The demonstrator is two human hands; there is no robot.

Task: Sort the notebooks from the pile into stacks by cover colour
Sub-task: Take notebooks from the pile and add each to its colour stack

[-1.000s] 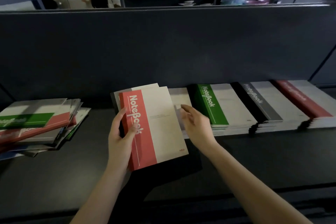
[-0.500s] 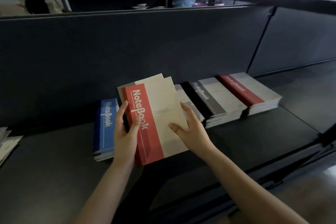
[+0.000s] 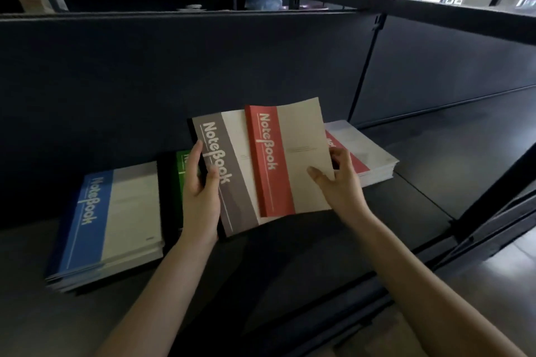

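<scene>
**Item: two notebooks in hand, red one being parted for its stack**

- Surface (image 3: 406, 206): dark, matt and flat, with a dark panel along its back edge.
- Blue stack (image 3: 110, 220): sits at the left end by the back edge. It is made of thin softcover books with blue spine bands and pale covers, and its edges are slightly fanned.
- Red stack (image 3: 362, 153): lies by the back edge towards the right corner and is squared up.
- Green stack (image 3: 181, 165): lies between the two, and only a sliver shows.
- Grey notebook (image 3: 229, 177): raised over the middle. The left hand (image 3: 200, 194) grips its spine edge, thumb on the cover.
- Red notebook (image 3: 290, 159): overlaps the grey one and is tilted. The right hand (image 3: 339, 180) pinches its outer edge, and the cover bows a little.

Step, as judged: the red notebook is being split off from the grey. The next move is probably to carry it right and lay it square on the red stack. No grey stack is in view, and one may be hidden behind the held books.
</scene>
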